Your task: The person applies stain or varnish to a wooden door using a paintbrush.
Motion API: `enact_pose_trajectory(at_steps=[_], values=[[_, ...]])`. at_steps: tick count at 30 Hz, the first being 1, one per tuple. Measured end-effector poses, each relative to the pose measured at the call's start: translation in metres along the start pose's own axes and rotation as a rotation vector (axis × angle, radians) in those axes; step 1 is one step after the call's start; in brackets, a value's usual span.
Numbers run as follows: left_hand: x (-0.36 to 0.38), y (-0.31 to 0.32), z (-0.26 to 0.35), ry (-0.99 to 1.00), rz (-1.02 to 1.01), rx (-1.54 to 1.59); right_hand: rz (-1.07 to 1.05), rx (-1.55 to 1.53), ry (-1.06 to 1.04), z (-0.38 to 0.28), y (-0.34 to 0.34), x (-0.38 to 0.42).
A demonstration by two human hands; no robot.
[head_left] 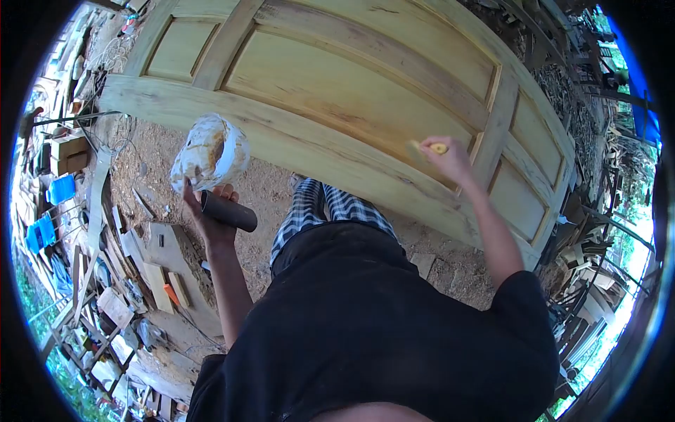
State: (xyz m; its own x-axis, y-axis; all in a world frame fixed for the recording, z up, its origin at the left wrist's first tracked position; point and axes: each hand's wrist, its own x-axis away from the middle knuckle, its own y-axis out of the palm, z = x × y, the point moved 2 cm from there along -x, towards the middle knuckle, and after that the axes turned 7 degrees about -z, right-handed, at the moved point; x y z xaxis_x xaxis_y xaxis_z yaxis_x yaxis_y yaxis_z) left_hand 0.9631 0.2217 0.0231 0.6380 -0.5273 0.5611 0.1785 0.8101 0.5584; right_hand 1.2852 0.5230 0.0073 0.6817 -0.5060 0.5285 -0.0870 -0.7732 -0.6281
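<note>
A dark cylinder (230,212) lies across the palm of my left hand (211,221), whose fingers are wrapped round it. Just above those fingers is a round container covered in white plastic with brown stains (211,151), supported by the same hand. My right hand (448,160) is closed on a small yellow-handled tool (439,148); its pale tip points left and is too blurred to name. This hand is over the lower right part of the large panel of a wooden door (337,84), which lies in front of me with its raised frame and recessed panels facing up.
Sawdust and bare earth (256,186) cover the ground. Left of me is a wide board (176,253) with wood strips and an orange-handled tool (171,294) on it. Boxes (68,153) and blue items (62,190) stand farther left. Scrap wood (587,274) is piled on the right.
</note>
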Motion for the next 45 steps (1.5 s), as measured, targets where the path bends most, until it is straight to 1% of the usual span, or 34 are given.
enact_pose_trajectory(at_steps=[1,3,5,7,8,10,11,13,14,16,18,20,21,23,24,25,27,28,30,31,32,33,34,36,37,39,40,41,43,45], values=[[0.0,-0.002,0.001,-0.003,-0.015,-0.01,0.213,0.29,0.135,0.012,0.012,0.004],[-0.002,-0.001,0.002,-0.002,-0.033,-0.018,0.298,0.281,0.103,0.015,0.052,-0.004],[0.0,-0.001,0.005,0.026,0.023,-0.048,0.44,0.197,-0.075,-0.026,0.09,-0.018],[0.001,0.001,0.009,0.03,0.004,-0.061,0.383,-0.029,-0.262,-0.082,0.098,-0.024],[-0.001,0.002,0.012,0.037,-0.019,-0.065,0.392,-0.031,-0.267,-0.089,0.093,-0.022],[-0.003,-0.004,0.016,0.041,-0.061,-0.053,0.122,-0.57,-0.222,-0.095,0.092,-0.025],[-0.002,-0.009,0.018,0.04,-0.096,-0.038,0.114,-0.569,-0.229,-0.088,0.085,-0.027],[-0.001,-0.016,0.023,0.041,-0.073,-0.035,0.552,-0.052,-0.262,-0.072,0.06,-0.026],[-0.002,-0.018,0.024,0.035,-0.062,-0.031,0.552,-0.049,-0.263,-0.07,0.07,-0.03],[-0.006,-0.027,0.025,0.027,-0.06,-0.019,0.345,0.258,-0.091,-0.065,0.101,-0.045],[-0.004,-0.032,0.027,0.012,-0.05,-0.014,0.304,0.171,-0.375,-0.109,0.13,-0.031],[-0.002,-0.03,0.031,0.042,-0.013,-0.017,0.147,-0.24,-0.492,-0.136,0.137,-0.026],[-0.002,-0.03,0.032,0.03,-0.028,-0.014,0.161,-0.233,-0.48,-0.138,0.136,-0.024],[0.0,-0.03,0.036,0.086,-0.069,-0.04,0.399,-0.151,-0.406,-0.138,0.129,-0.018],[0.001,-0.028,0.037,0.1,-0.01,-0.057,0.381,-0.087,-0.353,-0.13,0.134,-0.019],[-0.001,-0.031,0.037,0.093,-0.02,-0.061,0.39,-0.087,-0.345,-0.13,0.136,-0.015],[-0.007,-0.039,0.039,0.037,-0.082,-0.041,0.005,-0.281,-0.439,-0.136,0.146,-0.009],[-0.007,-0.034,0.04,0.034,-0.086,-0.043,-0.138,-0.486,-0.169,-0.139,0.132,-0.003],[-0.002,-0.02,0.041,0.096,-0.062,-0.108,0.134,-0.352,-0.315,-0.115,0.1,0.003],[-0.003,-0.019,0.039,0.094,-0.056,-0.109,0.199,-0.254,-0.229,-0.097,0.074,0.006],[-0.005,-0.018,0.038,0.069,-0.062,-0.088,0.134,-0.215,0.077,-0.082,0.045,0.015],[-0.006,-0.018,0.038,0.046,-0.069,-0.067,0.066,-0.023,0.208,-0.066,0.017,0.022],[-0.009,-0.021,0.036,0.035,-0.09,-0.028,0.036,0.204,0.222,-0.025,0.006,0.024],[-0.008,-0.023,0.033,0.047,-0.089,-0.001,-0.074,0.513,0.297,0.05,0.003,0.018],[-0.007,-0.024,0.032,0.054,-0.091,0.019,-0.077,0.522,0.283,0.068,0.007,0.009],[-0.002,-0.028,0.03,0.069,-0.071,0.031,-0.345,0.396,0.21,0.087,0.015,-0.015],[0.001,-0.03,0.03,0.063,-0.061,0.033,-0.354,0.353,0.152,0.08,0.019,-0.033],[0.005,-0.032,0.03,0.068,-0.049,0.031,-0.364,0.304,0.1,0.064,0.028,-0.053],[0.011,-0.034,0.03,0.092,-0.039,0.024,-0.395,0.204,0.036,-0.009,0.021,-0.082],[0.014,-0.038,0.029,0.11,-0.032,0.042,-0.363,0.176,-0.181,-0.048,0.029,-0.123]])
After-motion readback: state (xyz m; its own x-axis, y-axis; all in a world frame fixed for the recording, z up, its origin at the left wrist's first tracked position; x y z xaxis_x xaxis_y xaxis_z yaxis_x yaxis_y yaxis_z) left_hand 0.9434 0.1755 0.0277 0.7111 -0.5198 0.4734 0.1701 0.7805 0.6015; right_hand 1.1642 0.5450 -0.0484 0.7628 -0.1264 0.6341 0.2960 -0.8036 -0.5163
